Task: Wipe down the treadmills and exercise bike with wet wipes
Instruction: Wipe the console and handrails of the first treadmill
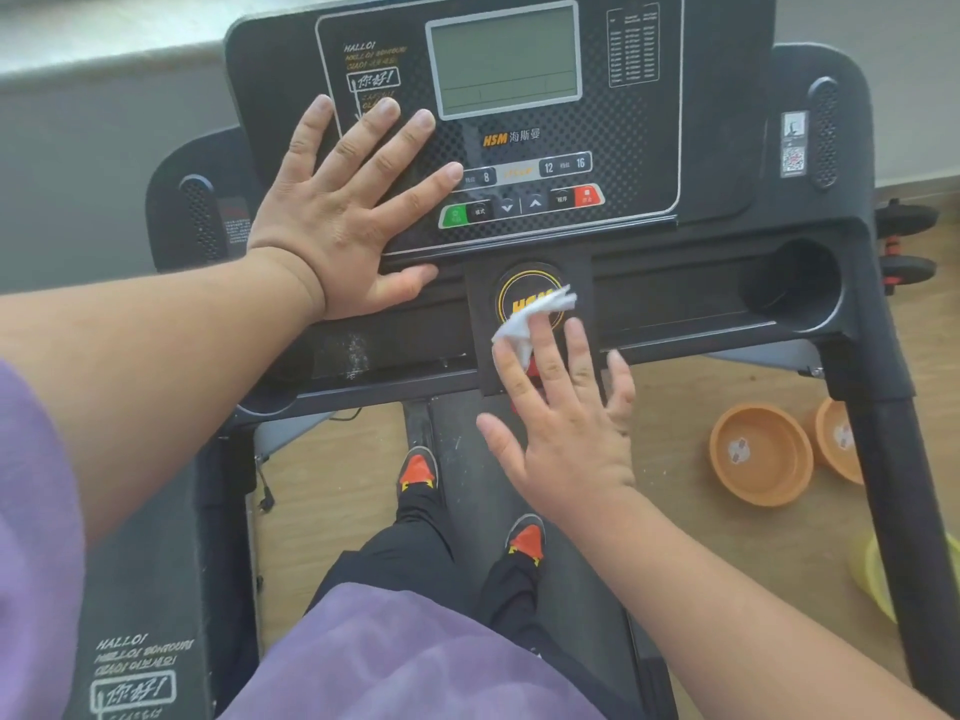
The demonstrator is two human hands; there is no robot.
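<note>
One wide-angle view from a camera worn on the person's head, looking forward and steeply down. It sits close above the treadmill console (498, 132), which fills the upper half of the frame and tilts toward the viewer. Both forearms reach in from the bottom corners, the left hand (343, 210) and right hand (561, 423) near the centre. Straight below, the view drops past the person's purple shirt (405, 657) to their shoes (418, 470) on the belt. Wooden floor (675, 511) shows at the right edge, curved by the lens.
</note>
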